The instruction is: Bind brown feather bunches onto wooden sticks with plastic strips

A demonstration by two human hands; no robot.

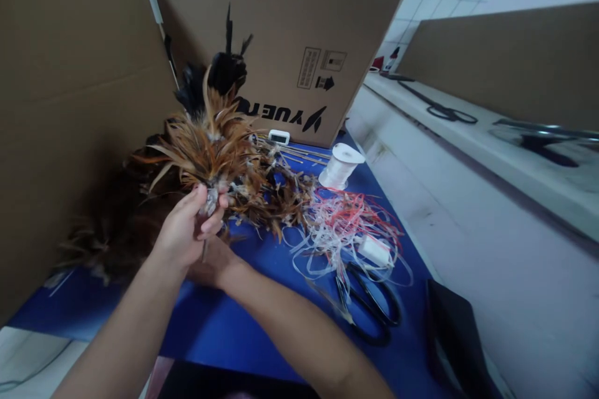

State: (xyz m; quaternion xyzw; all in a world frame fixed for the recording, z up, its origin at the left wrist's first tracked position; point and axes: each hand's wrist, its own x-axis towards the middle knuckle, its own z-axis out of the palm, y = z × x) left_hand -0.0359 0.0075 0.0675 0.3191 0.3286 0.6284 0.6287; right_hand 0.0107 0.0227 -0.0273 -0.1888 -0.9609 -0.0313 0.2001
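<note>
Dry, ragged plumage on feather bundle (pixel 210 143), slight sheen on blk tips, fluffy matt at base. Same matl, rougher, on loose feathers (pixel 276 196). Matt, smooth cardboard for box (pixel 276 31), w/ flat blk print. Smooth, low-gloss surf on tabletop (pixel 276 287); cloth vs plastic, can't tell. Thin, shiny, semi-transp plastic-looking strips (pixel 349 218). Smooth wht plastic-ish finish on spool (pixel 336 168) & display unit (pixel 279 136). Matt, wood-like sticks (pixel 306 153). Semi-gloss on scissors handles (pixel 370 307). Scuffed, matt paint look on wall (pixel 435 199).
</note>
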